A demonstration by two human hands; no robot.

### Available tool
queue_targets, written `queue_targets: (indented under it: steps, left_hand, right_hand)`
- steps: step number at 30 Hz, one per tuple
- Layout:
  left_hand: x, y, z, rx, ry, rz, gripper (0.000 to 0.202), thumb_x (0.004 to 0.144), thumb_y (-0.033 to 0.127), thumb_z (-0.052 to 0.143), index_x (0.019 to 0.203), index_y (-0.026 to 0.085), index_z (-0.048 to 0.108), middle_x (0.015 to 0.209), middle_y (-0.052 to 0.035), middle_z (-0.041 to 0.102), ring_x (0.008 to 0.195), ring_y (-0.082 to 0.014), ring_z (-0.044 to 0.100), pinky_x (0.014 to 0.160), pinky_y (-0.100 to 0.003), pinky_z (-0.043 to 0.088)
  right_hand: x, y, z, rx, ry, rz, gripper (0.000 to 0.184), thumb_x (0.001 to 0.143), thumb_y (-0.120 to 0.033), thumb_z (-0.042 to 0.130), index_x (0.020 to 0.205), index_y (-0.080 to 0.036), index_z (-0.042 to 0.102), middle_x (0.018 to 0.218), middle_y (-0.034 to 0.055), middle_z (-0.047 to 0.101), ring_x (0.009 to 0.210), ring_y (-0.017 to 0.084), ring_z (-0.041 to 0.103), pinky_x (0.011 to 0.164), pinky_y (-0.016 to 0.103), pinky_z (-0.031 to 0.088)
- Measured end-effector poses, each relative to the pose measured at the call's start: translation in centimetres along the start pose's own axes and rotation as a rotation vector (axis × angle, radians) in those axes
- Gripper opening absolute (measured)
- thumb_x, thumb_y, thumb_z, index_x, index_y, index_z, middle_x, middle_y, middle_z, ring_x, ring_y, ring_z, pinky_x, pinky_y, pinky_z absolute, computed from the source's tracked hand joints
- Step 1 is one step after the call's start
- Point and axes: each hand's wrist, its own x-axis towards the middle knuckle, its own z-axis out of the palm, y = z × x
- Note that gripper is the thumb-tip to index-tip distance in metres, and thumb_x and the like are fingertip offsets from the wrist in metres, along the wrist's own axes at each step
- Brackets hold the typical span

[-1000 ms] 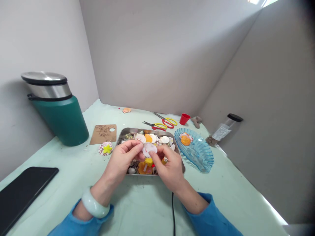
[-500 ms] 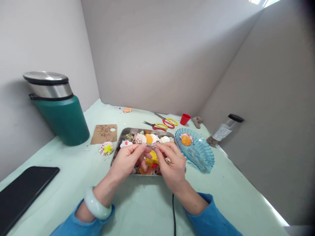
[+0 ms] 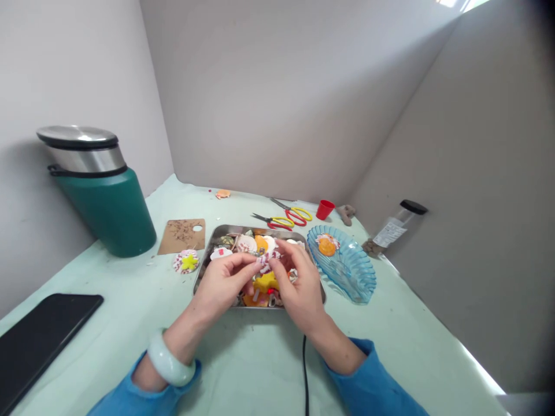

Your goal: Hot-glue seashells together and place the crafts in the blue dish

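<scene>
My left hand and my right hand pinch a small white piece speckled with dark red between thumbs and fingertips. It looks like soft clay; its lower edge is partly covered by my fingers. Directly beneath is a metal tray filled with shells and coloured pieces. Among them are a yellow piece, an orange one near the front and a white shell-like piece at the left. My hands hide part of the tray's contents.
Left of the tray lie a speckled disc with a yellow star shape and a brown card. A blue shell-shaped dish is on the right. Two scissors, a red cup, a green bottle and a phone stand or lie around.
The pinched piece has been turned, so its speckled face now shows where only a thin edge showed before. My right fingers have shifted slightly around it.
</scene>
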Motion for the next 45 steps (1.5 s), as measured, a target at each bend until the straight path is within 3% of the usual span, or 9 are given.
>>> queue_targets:
  steps: [6,9,16,20,24,27,30,40,45]
  left_hand:
    - [0.1,-0.2,-0.2,-0.062,0.011,0.012,0.027,0.073,0.042,0.069,0.083,0.017,0.066,0.047,0.0048,0.054,0.044,-0.0093,0.047,0.047,-0.02,0.037]
    - [0.2,-0.4,-0.4,-0.047,-0.007,0.009,0.03,0.079,0.046,0.061,0.074,0.017,0.061,0.043,0.0053,0.05,0.041,-0.0078,0.041,0.046,-0.019,0.033]
    - [0.3,-1.0,-0.8,-0.067,-0.028,0.006,0.032,0.079,0.046,0.063,0.066,0.017,0.055,0.039,0.0077,0.042,0.039,-0.0061,0.032,0.044,-0.019,0.026]
    - [0.4,-0.9,-0.7,-0.073,-0.003,-0.009,0.032,0.08,0.047,0.061,0.08,0.016,0.063,0.038,0.0085,0.04,0.038,-0.0062,0.031,0.043,-0.019,0.024]
    - [0.5,-0.7,-0.5,-0.188,0.033,-0.005,0.037,0.082,0.047,0.059,0.101,0.016,0.063,0.053,0.0057,0.054,0.041,-0.0068,0.039,0.043,-0.019,0.03]
    - [0.5,-0.7,-0.5,-0.275,0.076,0.006,0.031,0.077,0.041,0.065,0.094,0.015,0.063,0.067,0.0023,0.062,0.044,-0.0062,0.044,0.042,-0.019,0.035]
    - [0.7,-0.7,-0.7,-0.33,0.073,-0.01,0.027,0.075,0.037,0.067,0.086,0.012,0.065,0.068,-0.0002,0.064,0.043,-0.0052,0.044,0.041,-0.019,0.034]
    - [0.8,-1.1,-1.0,-0.358,0.085,-0.03,0.029,0.07,0.03,0.073,0.09,0.013,0.062,0.085,-0.006,0.072,0.045,-0.0046,0.049,0.041,-0.017,0.036]
    - [0.7,-1.0,-0.8,-0.276,0.134,-0.018,0.026,0.073,0.036,0.072,0.079,0.013,0.06,0.074,-0.0034,0.071,0.039,-0.0036,0.046,0.042,-0.018,0.036]
  right_hand:
    - [0.1,0.5,-0.1,0.133,-0.106,0.129,0.012,0.088,-0.024,0.057,0.097,-0.019,0.064,0.083,0.0026,0.066,0.072,0.015,0.059,0.068,0.026,0.049]
    - [0.1,0.5,-0.1,0.155,-0.13,0.15,0.013,0.087,-0.025,0.058,0.095,-0.019,0.064,0.082,0.0024,0.067,0.07,0.015,0.059,0.066,0.026,0.049]
    - [0.1,0.0,-0.3,0.122,-0.187,0.063,0.012,0.087,-0.024,0.057,0.095,-0.019,0.064,0.086,0.0029,0.068,0.072,0.015,0.06,0.067,0.026,0.048]
    - [0.1,0.1,-0.3,0.177,-0.2,0.102,0.012,0.088,-0.026,0.056,0.095,-0.019,0.063,0.085,0.0027,0.067,0.072,0.015,0.06,0.068,0.027,0.048]
    - [0.1,0.6,-0.1,0.312,-0.193,0.217,0.012,0.087,-0.029,0.057,0.092,-0.019,0.061,0.08,0.0007,0.063,0.069,0.014,0.058,0.064,0.025,0.047]
    - [0.2,0.8,0.1,0.404,-0.137,0.298,0.013,0.085,-0.031,0.059,0.09,-0.019,0.059,0.076,-0.0011,0.06,0.064,0.012,0.054,0.058,0.023,0.045]
    - [0.6,0.8,0.0,0.468,-0.075,0.359,0.015,0.081,-0.033,0.062,0.086,-0.019,0.057,0.07,-0.0034,0.055,0.058,0.01,0.05,0.055,0.022,0.043]
    - [0.9,0.8,-0.1,0.574,-0.07,0.448,0.016,0.078,-0.031,0.066,0.081,-0.019,0.056,0.062,-0.0063,0.051,0.054,0.008,0.045,0.054,0.021,0.038]
    - [1.0,0.7,-0.1,0.583,-0.073,0.45,0.015,0.078,-0.031,0.066,0.082,-0.02,0.057,0.063,-0.0061,0.051,0.055,0.008,0.045,0.054,0.021,0.038]
